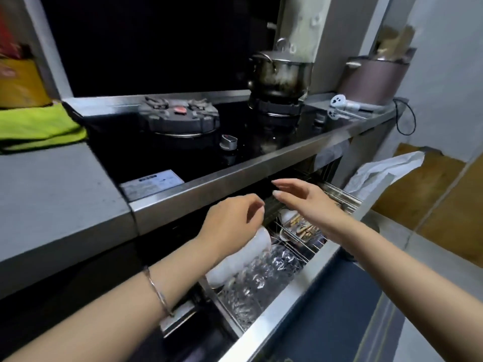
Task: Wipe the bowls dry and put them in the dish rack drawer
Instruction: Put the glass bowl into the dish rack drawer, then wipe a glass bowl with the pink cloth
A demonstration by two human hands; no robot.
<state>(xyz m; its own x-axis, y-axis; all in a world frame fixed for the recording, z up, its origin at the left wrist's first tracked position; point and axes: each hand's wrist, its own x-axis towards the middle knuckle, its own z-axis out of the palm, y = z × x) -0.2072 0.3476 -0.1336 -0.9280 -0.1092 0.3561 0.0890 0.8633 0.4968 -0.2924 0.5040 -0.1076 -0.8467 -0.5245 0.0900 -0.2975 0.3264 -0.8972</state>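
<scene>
Fingers [257, 206] of the left hand [230, 220] curl loosely, holding nothing, just above the white bowls [243, 254], which stand on edge along the left edge of the open dish rack drawer [290, 305]. Beside it the right hand [308, 202] hovers, fingers straight and slightly spread.

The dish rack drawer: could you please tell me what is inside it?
White bowls, clear glassware and wooden utensils sit in its wire rack; the back is hidden under the stove.
</scene>
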